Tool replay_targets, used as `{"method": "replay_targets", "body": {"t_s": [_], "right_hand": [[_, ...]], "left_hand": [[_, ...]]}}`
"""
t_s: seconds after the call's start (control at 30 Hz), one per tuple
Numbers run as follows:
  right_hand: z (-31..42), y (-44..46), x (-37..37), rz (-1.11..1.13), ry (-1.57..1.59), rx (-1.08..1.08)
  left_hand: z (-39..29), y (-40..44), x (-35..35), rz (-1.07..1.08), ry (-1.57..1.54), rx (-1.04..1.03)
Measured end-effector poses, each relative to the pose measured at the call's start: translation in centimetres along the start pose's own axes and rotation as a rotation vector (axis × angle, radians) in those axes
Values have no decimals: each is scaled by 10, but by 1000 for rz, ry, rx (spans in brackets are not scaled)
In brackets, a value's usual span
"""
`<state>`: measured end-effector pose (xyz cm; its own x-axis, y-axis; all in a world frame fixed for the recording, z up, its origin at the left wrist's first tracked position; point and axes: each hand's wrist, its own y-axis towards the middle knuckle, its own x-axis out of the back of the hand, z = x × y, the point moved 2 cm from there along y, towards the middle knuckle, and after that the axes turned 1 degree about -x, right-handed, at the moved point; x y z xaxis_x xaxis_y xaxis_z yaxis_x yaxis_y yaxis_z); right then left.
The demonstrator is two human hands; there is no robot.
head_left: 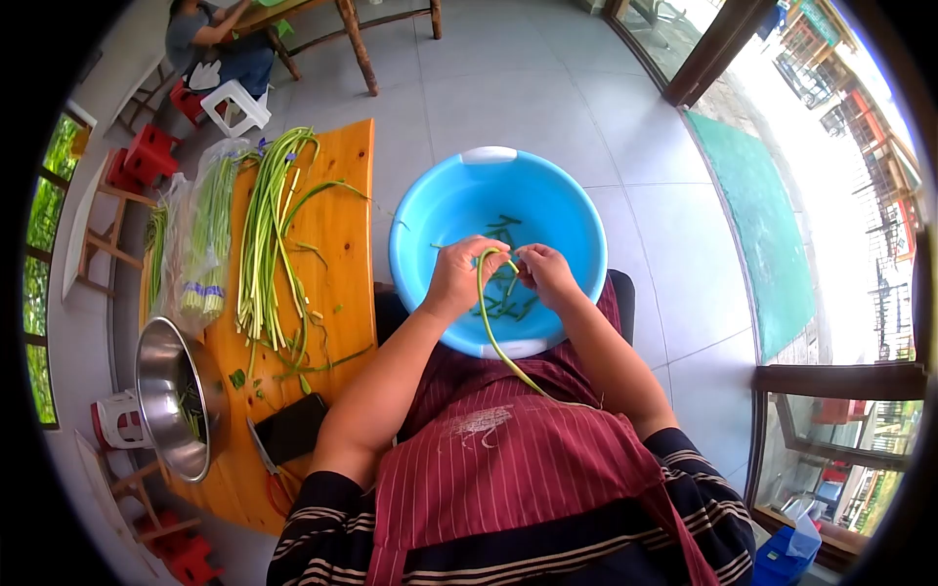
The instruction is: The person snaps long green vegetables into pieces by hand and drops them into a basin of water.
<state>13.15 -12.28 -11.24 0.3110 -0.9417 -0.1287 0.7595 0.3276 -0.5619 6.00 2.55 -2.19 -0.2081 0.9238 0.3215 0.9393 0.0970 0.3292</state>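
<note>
A blue basin (420, 210) sits at my lap with short cut green pieces (503, 311) in its bottom. Over it, my left hand (459, 276) pinches a long green garlic scape (495, 337) near one end; the stem bends down across the basin's rim onto my apron. Close beside, my right hand (549, 274) has its fingers closed at the short end of the same scape. To the left, a loose pile of garlic scapes (269, 234) lies on the wooden table (347, 234).
Bagged green bundles (210, 234) lie beyond the pile. A steel bowl (156, 410) stands at the table's left edge, near a black phone-like object (291, 428) and scissors (266, 459). A person (210, 44) sits at another table. A green mat (757, 234) lies by the doorway.
</note>
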Motion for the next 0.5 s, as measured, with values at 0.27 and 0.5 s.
{"method": "replay_targets", "body": {"t_s": [0.27, 0.5], "right_hand": [[34, -40, -22, 456, 256, -163], [39, -45, -29, 585, 209, -170]], "left_hand": [[32, 3, 5, 98, -453, 604], [28, 4, 6, 101, -454, 604]]}}
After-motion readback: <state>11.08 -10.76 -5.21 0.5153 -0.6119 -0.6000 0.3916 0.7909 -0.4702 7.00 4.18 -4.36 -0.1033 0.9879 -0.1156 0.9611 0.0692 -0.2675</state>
